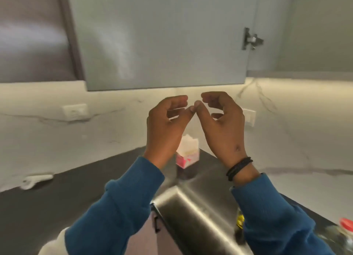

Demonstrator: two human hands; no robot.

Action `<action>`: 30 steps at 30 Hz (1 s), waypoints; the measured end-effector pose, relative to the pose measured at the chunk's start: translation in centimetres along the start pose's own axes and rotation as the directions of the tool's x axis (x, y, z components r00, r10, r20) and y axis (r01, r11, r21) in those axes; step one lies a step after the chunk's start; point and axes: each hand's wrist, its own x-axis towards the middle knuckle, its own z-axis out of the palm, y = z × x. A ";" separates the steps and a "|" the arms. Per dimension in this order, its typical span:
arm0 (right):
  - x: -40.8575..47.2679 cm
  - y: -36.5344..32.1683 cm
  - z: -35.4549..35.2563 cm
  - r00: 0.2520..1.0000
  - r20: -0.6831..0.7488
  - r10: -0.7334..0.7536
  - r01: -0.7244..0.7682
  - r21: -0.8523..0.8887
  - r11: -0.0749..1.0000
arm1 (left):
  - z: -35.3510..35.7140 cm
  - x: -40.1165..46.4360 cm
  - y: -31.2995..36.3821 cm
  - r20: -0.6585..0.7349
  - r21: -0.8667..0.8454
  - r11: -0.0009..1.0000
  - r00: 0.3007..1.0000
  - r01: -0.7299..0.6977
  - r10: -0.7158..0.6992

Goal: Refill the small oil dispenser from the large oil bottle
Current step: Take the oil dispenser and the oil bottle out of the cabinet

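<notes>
My left hand (166, 125) and my right hand (223, 125) are raised side by side in front of the backsplash, fingers curled and apart, thumbs nearly touching, nothing held in either. At the bottom right edge stands a clear bottle with a red cap (346, 229), mostly cut off by the frame. A dark bottle with a yellow label (240, 222) shows partly behind my right sleeve, above the metal sink. Which of them is the dispenser I cannot tell.
A stainless sink (191, 210) sits in the dark countertop (57, 197) below my arms. A pink and white carton (188, 153) stands in the corner. An open cabinet door (162, 37) hangs overhead. A white object (36, 180) lies at the left wall.
</notes>
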 end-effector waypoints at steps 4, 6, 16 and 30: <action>-1.0 -5.1 4.4 0.994 0.084 -0.069 0.059 0.118 0.991 | -6.6 0.4 3.1 -0.144 0.042 0.998 0.989 -0.038 0.044; -1.4 -7.1 6.4 0.989 0.090 -0.118 0.104 0.143 0.984 | -9.4 0.7 4.0 -0.200 0.067 0.996 0.977 -0.062 0.075; 0.3 -12.4 17.7 0.963 0.085 -0.255 0.262 -0.098 0.960 | -19.9 7.1 5.0 -0.325 0.064 0.996 0.945 0.057 -0.033; -1.2 -14.7 19.3 0.929 0.271 -0.253 0.366 -0.550 0.751 | -19.0 9.9 3.5 -0.057 -0.132 0.982 0.988 0.132 -0.140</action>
